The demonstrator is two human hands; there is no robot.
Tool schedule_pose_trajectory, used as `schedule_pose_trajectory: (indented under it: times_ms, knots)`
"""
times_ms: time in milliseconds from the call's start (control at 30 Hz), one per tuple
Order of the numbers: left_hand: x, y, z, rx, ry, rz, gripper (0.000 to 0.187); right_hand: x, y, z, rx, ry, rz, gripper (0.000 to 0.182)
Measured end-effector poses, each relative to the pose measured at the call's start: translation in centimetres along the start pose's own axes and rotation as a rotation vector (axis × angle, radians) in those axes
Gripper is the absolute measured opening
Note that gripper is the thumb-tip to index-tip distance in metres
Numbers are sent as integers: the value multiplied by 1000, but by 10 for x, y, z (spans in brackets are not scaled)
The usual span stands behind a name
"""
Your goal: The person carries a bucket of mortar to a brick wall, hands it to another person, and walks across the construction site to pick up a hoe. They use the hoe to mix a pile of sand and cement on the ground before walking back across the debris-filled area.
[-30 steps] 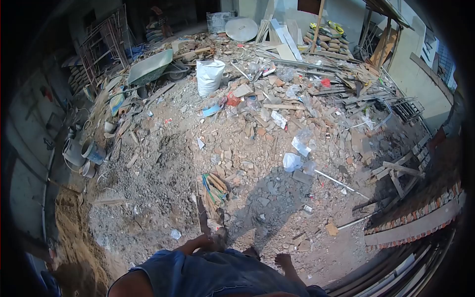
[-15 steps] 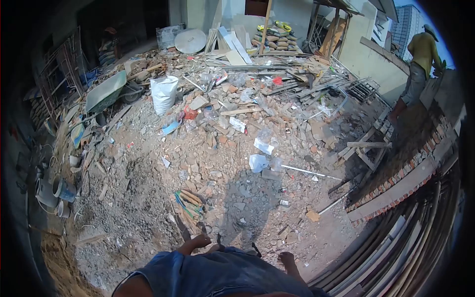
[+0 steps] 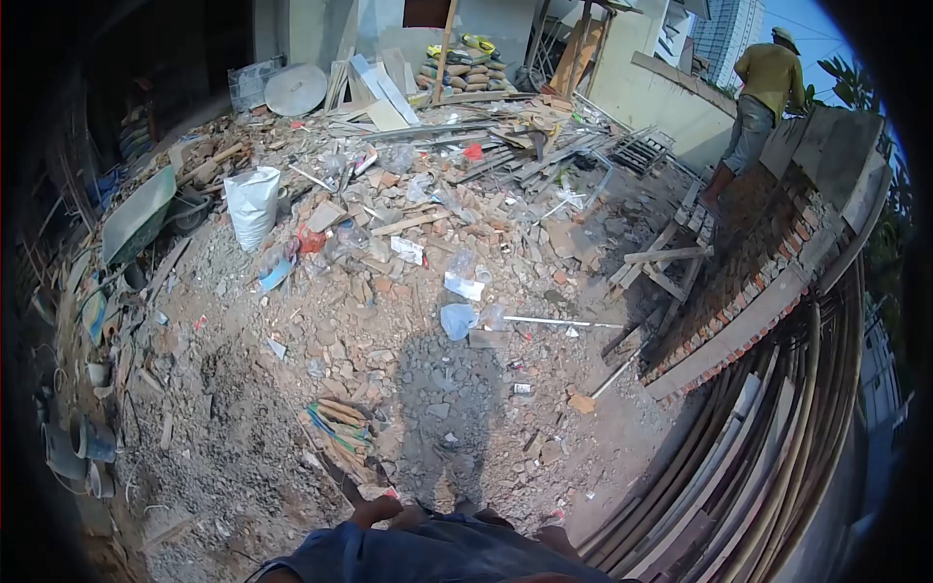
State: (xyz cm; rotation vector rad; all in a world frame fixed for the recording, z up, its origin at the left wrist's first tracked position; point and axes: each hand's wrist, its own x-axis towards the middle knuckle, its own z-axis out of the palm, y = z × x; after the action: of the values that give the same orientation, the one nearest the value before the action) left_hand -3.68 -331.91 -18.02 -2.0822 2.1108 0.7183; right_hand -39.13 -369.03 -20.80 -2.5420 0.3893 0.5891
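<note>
At the bottom edge, my left hand (image 3: 377, 509) is beside the front of the blue shirt (image 3: 428, 549), its fingers curled. A dark, narrow thing runs from it up and left over the rubble; what the hand grips is too small to make out. My right hand (image 3: 554, 538) is low on the other side of the shirt, partly hidden and blurred, so its fingers cannot be read. Just above my left hand lies a small bundle of sticks and green strips (image 3: 340, 428) on the ground. My shadow (image 3: 449, 408) falls on the broken stone ahead.
Rubble (image 3: 369, 272) spreads ahead, with a white sack (image 3: 253, 209), a wheelbarrow (image 3: 141, 216) and loose planks. Buckets (image 3: 95, 439) stand at left. Long poles (image 3: 739, 447) lie at right beside a low brick wall (image 3: 748, 306). Another person (image 3: 763, 92) stands beyond it.
The view has turned to the right, so the scene has shifted left. My right hand is lower and less visible. The other person's posture is more upright.
</note>
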Motion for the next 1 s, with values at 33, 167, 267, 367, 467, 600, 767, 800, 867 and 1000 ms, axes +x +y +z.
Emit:
schedule_pose_trajectory:
  times_ms: [33, 167, 267, 367, 467, 600, 767, 800, 867, 1000]
  knots:
    - [-2, 1, 3, 19, -16, 36, 11, -3, -11, -14, 118, 44, -55, 24]
    - [0, -1, -3, -132, -116, -82, 14, -13, -39, -22, 771, 294, 447, 31]
    - [-3, -23, 26, -611, 74, -156, 12, -21, -71, -74, 512, 315, 439, 33]
    - [-5, -19, 3, -322, 105, -54, 13, -15, -75, -89, 394, 293, 361, 35]
    - [-4, -33, 20, -536, 119, -198, 17, -11, -81, -93, 377, 262, 334, 37]
    - [-9, -30, 10, -951, 189, -387, 25, -7, -93, -96, 314, 306, 337, 39]
    - [-7, -35, 2, -327, 87, -104, 21, -7, -94, -92, 225, 201, 246, 24]
    - [-7, -33, 1, -364, -12, -179, 20, -8, -95, -94, 144, 214, 238, 23]
    - [-9, -17, -20, -398, -112, -254, 19, -11, -97, -99, 208, 195, 248, 22]
    - [-17, -5, -29, -649, -29, -423, 19, -7, -92, -97, 378, 153, 357, 24]
